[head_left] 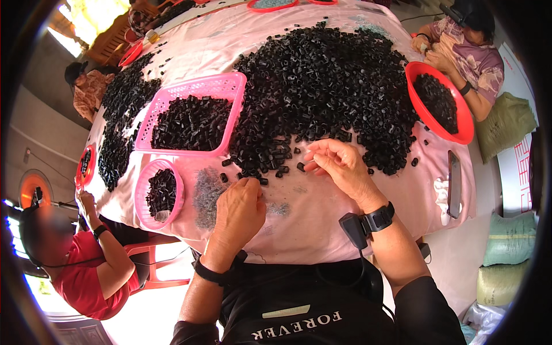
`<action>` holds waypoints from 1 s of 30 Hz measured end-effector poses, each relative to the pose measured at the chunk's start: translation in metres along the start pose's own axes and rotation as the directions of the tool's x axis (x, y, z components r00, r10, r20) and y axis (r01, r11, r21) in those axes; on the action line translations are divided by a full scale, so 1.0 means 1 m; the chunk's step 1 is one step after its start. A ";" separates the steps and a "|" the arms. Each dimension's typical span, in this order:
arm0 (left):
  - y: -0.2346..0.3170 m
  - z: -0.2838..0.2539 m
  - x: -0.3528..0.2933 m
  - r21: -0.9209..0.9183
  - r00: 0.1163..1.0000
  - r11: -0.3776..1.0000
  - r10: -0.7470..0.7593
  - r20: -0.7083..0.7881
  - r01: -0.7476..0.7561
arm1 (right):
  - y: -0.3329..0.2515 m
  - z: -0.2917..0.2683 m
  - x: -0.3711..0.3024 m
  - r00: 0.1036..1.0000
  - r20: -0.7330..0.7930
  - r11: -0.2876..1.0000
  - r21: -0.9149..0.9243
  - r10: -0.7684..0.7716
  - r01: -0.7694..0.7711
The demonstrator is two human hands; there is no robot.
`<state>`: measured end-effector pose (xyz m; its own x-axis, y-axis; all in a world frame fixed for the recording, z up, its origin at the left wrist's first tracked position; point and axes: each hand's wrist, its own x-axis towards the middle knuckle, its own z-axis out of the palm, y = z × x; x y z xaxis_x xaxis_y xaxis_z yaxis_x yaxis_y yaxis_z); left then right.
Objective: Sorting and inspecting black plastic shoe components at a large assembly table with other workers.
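My left hand (240,208) is closed in a pinch over the pink cloth, beside a patch of tiny grey metallic bits (208,198). Whatever lies between its fingertips is hidden. My right hand (343,172) hovers at the near edge of a large heap of small black plastic pieces (328,86), its fingers partly bent and apart. One loose black piece (301,167) sits right by those fingertips; I cannot tell whether they touch it. A few more loose pieces lie between the hands and the heap.
A pink rectangular basket (239,109) and a round pink basket (140,198) hold black pieces on the left. At right are a red bowl (467,129) of pieces and a phone (454,184). Several people sit around the table; sacks (509,238) stand at far right.
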<state>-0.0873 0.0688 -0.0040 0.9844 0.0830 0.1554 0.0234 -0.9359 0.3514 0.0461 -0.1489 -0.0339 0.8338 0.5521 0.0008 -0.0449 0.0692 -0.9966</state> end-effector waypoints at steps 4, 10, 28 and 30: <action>-0.027 -0.013 -0.001 -0.154 0.984 0.988 -0.045 -0.170 0.018 | -0.001 0.002 0.001 0.999 0.035 1.000 0.005 0.008 -0.008; -0.073 -0.060 -0.009 -0.218 0.904 0.959 -0.251 -0.346 0.183 | -0.001 0.002 0.001 0.999 0.045 1.000 -0.021 0.014 -0.013; -0.033 -0.031 -0.012 -0.199 0.996 0.976 -0.089 0.010 0.089 | -0.009 0.003 -0.002 0.993 0.096 0.998 -0.016 0.065 -0.064; -0.038 -0.039 -0.011 -0.224 0.995 0.970 -0.103 -0.008 0.098 | -0.009 0.003 -0.002 0.995 0.089 0.999 -0.012 0.053 -0.052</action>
<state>-0.1054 0.1165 0.0169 0.9752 0.1816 0.1261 0.0804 -0.8226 0.5628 0.0438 -0.1483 -0.0252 0.7777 0.6270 -0.0447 -0.0818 0.0304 -0.9962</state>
